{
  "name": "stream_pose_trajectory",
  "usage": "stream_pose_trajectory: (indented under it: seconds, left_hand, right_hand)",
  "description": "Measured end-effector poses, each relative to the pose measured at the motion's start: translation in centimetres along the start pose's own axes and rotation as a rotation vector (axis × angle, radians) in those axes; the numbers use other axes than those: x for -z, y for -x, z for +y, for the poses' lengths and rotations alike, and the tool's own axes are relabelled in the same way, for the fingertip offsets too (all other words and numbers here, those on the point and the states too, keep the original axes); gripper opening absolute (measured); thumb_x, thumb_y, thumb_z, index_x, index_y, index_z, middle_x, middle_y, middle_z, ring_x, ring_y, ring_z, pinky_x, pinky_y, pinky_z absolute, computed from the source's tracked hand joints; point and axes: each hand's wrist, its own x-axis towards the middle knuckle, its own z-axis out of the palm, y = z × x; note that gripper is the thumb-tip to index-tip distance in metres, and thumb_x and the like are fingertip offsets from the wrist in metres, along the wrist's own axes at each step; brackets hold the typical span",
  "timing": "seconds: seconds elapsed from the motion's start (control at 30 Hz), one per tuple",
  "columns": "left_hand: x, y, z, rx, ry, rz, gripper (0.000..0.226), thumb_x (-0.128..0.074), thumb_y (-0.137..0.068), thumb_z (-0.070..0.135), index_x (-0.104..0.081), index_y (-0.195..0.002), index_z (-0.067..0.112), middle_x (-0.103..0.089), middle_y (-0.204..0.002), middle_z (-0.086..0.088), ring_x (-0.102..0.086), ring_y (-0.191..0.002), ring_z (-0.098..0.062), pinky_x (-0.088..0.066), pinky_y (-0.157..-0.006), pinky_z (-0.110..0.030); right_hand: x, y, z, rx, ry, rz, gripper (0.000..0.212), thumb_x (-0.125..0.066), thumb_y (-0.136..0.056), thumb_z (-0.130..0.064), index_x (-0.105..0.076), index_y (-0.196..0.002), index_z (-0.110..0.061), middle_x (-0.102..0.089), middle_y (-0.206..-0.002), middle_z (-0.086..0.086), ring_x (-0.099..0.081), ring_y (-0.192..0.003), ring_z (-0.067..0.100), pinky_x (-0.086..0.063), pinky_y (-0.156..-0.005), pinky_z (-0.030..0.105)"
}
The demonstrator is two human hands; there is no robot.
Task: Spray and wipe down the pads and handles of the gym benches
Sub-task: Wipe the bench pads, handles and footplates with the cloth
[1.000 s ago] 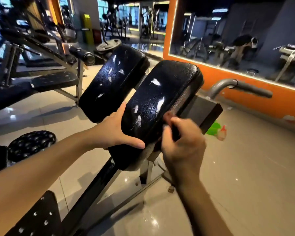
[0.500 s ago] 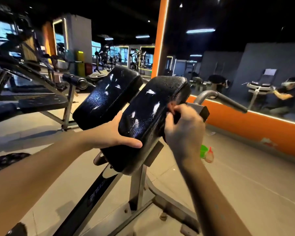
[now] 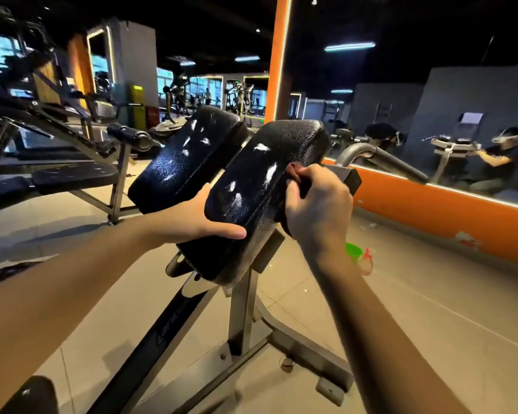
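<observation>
**Right pad (image 3: 269, 186) being wiped at its right edge, steadied at its left**

Since half a second ago, both hands are being kept at the same places on this pad. The left pad (image 3: 186, 162), streaked white, is being left untouched. The left hand (image 3: 192, 219) is being clamped on the right pad's lower left edge, with the thumb across the face and the fingers hidden in the gap between the pads. The right hand (image 3: 317, 210) is being closed round a dark cloth (image 3: 293, 171) pressed to the pad's right edge. Open floor (image 3: 431, 324) is being seen rightward, with a spray bottle (image 3: 361, 258) on it below the handle (image 3: 383, 158).
</observation>
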Motion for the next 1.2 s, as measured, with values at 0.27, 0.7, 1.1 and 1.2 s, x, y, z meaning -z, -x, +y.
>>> stream_pose_trajectory:
  seconds: [0.27,0.7,1.1,1.2]
  left_hand:
    - [-0.6,0.1,-1.3,0.027,0.032,0.063,0.145,-0.085,-0.055,0.066,-0.002,-0.164,0.017,-0.042,-0.152,0.006,-0.044,-0.127,-0.012,-0.034,-0.098,-0.024]
    - [-0.8,-0.2,-1.5,-0.002,0.009,0.071,0.102,-0.085,-0.065,0.057,-0.040,-0.149,0.020,-0.050,-0.113,0.023,-0.054,-0.096,0.005,-0.044,-0.070,-0.011]
    - [-1.1,0.4,-0.9,0.017,0.050,0.071,0.102,-0.082,-0.078,0.042,-0.026,-0.158,0.015,-0.042,-0.127,0.010,-0.043,-0.112,-0.011,-0.039,-0.092,-0.023]
    - [-1.1,0.3,-1.2,-0.010,0.051,0.063,0.109,-0.083,-0.071,0.048,-0.027,-0.158,0.017,-0.036,-0.128,0.011,-0.043,-0.113,-0.011,-0.038,-0.092,-0.024]
  right_hand:
    - [0.0,10.3,-0.7,0.218,-0.112,-0.217,0.011,-0.072,-0.087,-0.016,-0.065,-0.096,-0.014,-0.063,-0.087,0.003,-0.054,-0.077,0.017,-0.051,-0.063,0.032]
    - [0.3,7.9,-0.8,0.120,-0.080,-0.200,0.011,-0.073,-0.085,-0.014,-0.065,-0.091,-0.013,-0.062,-0.084,0.004,-0.046,-0.074,0.013,-0.030,-0.065,0.020]
    - [0.3,-6.3,2.3,-0.064,0.072,-0.007,0.013,-0.064,-0.092,-0.020,-0.067,-0.099,-0.009,-0.068,-0.094,0.009,-0.064,-0.085,0.027,-0.052,-0.076,0.035]
    - [0.3,2.8,0.0,0.052,-0.052,-0.156,0.009,-0.069,-0.087,-0.021,-0.067,-0.089,-0.013,-0.064,-0.085,0.006,-0.058,-0.077,0.025,-0.038,-0.069,0.030]
